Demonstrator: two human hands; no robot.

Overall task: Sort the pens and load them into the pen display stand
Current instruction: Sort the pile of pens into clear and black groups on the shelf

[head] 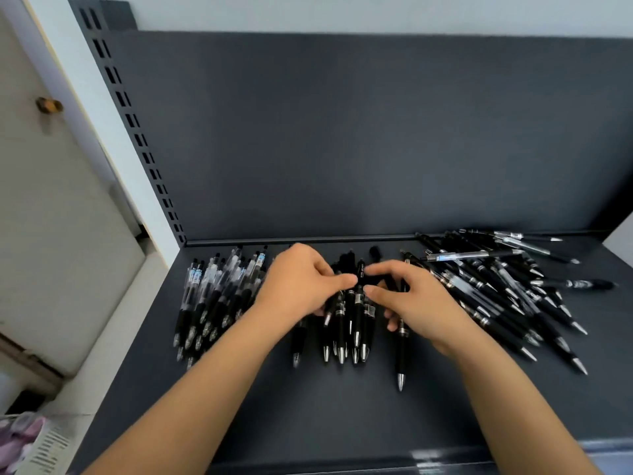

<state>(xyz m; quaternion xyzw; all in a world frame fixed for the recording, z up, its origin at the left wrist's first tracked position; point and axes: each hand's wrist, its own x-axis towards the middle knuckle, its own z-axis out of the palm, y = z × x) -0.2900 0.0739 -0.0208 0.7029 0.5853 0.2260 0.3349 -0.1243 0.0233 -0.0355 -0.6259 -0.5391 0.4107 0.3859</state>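
Three groups of pens lie on a dark grey shelf. At the left is a pile of clear-barrelled pens. In the middle is a row of black pens, tips toward me. At the right is a loose heap of mixed pens. My left hand and my right hand meet over the middle row. The thumb and fingers of each hand curl onto the black pens there. One black pen lies under my right hand, apart from the row.
The shelf's dark back panel rises behind the pens, with a slotted upright at its left. A pale door with a brass knob stands further left. A bag and papers lie at the lower left.
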